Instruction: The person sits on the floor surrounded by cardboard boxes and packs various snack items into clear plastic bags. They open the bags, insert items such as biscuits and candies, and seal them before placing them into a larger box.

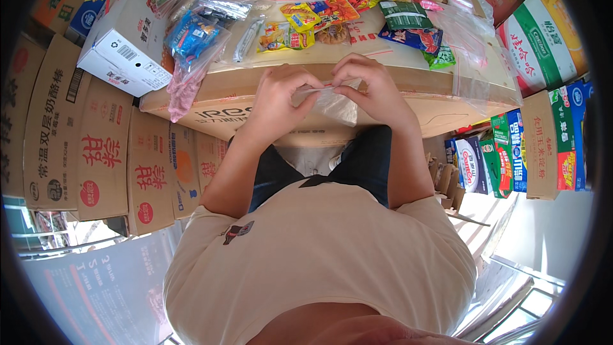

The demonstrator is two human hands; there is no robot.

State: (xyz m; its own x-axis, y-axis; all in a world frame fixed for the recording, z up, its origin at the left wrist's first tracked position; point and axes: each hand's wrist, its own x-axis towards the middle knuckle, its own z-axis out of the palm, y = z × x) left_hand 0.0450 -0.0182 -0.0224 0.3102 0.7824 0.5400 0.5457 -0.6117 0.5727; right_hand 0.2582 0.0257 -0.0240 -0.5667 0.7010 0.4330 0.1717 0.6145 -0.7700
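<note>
Between my two hands hangs a clear plastic zip bag [341, 105], its red-lined top edge uppermost. My left hand [286, 93] pinches that edge between thumb and fingers at the left. On the other side my right hand [366, 81] grips the same edge with thumb and forefinger. The bag is held in front of the near edge of a large cardboard box [287, 129] that serves as a table. Beyond my hands lie snack packets: a yellow one [287, 37], a dark green one [406, 15], a blue one [414, 38] and a bright green one [439, 58].
Filled zip bags [194, 38] are heaped at the back left, beside a white carton [127, 43]. Loose clear bags [467, 40] lie at the right. Stacked cardboard cartons [103, 153] rise on my left, and drink cartons [541, 43] stand on my right.
</note>
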